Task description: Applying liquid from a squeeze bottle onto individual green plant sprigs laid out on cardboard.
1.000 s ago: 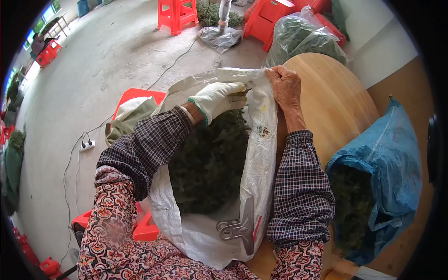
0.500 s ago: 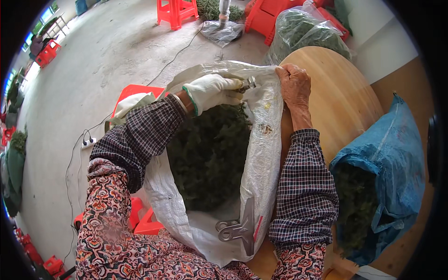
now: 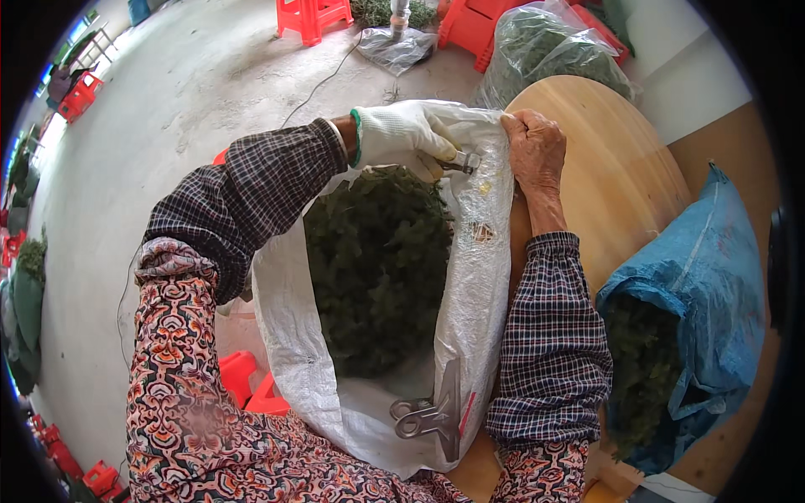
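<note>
A white woven sack (image 3: 478,310) stands open before me, filled with dark green plant matter (image 3: 377,260). My left hand (image 3: 402,134), in a white glove, grips a small metal clip (image 3: 463,162) at the sack's far rim. My bare right hand (image 3: 532,142) is closed on the same rim, just right of the clip, against the round wooden table (image 3: 612,168). A larger metal clip (image 3: 428,411) is fixed on the sack's near edge.
A blue sack (image 3: 704,285) of the same greens leans at the right. A clear bag (image 3: 545,50) of greens lies beyond the table. Red plastic stools (image 3: 314,15) stand on the concrete floor, another (image 3: 247,381) under the sack. A cable (image 3: 310,88) crosses the floor.
My view has shifted closer over the sack. My gloved left hand has moved right along the far rim and now holds the small clip next to my right hand.
</note>
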